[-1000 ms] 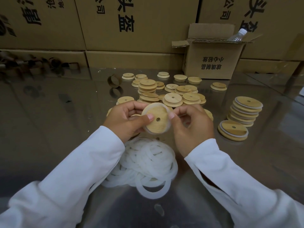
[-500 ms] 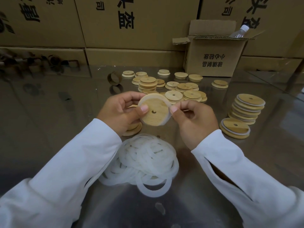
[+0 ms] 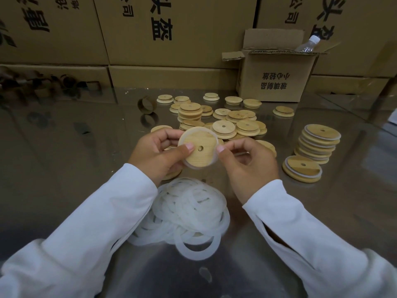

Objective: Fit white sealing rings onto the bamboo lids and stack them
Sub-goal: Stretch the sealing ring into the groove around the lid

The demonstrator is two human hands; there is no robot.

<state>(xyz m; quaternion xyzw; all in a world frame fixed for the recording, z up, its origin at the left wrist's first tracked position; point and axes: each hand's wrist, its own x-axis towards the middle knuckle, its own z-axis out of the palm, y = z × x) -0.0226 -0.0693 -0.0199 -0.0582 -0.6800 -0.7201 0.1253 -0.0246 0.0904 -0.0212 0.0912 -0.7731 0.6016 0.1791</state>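
Bamboo lid (image 3: 198, 150), round with a small hole near its middle, is tilted toward the camera at the centre of the frame, raised off the table between both hands. The left hand (image 3: 154, 154) grips its left side, thumb pressed flat on the wooden face just beside the hole, fingers curled behind the rim. The right hand (image 3: 247, 163) pinches the right edge, thumb tip on the white sealing ring (image 3: 215, 157) that shows as a thin translucent band along the bamboo lid's right and lower rim. Whether it is seated all the way round, I cannot tell.

Below the hands, in the lower centre, a pile of white rings (image 3: 189, 214) lies on the table (image 3: 64, 168) — flat, milky loops overlapping one another. At the right of the frame stands a stack of ringed lids (image 3: 319, 145), with one more ringed lid (image 3: 301, 172) lying flat just beside it at its lower left. Above the hands, bare lids (image 3: 225, 125) are scattered and heaped in short piles, pale stepped discs with visible grain.

In the upper right an open cardboard box (image 3: 277, 82) stands with its flaps up; a clear plastic bottle (image 3: 307, 45) with a white cap pokes out of it — nothing else inside shows. Large printed cartons (image 3: 171, 29) fill the top of the frame. The tabletop is glossy and reflective. A brown cardboard ring (image 3: 147, 105) stands on edge left of the bare lids.
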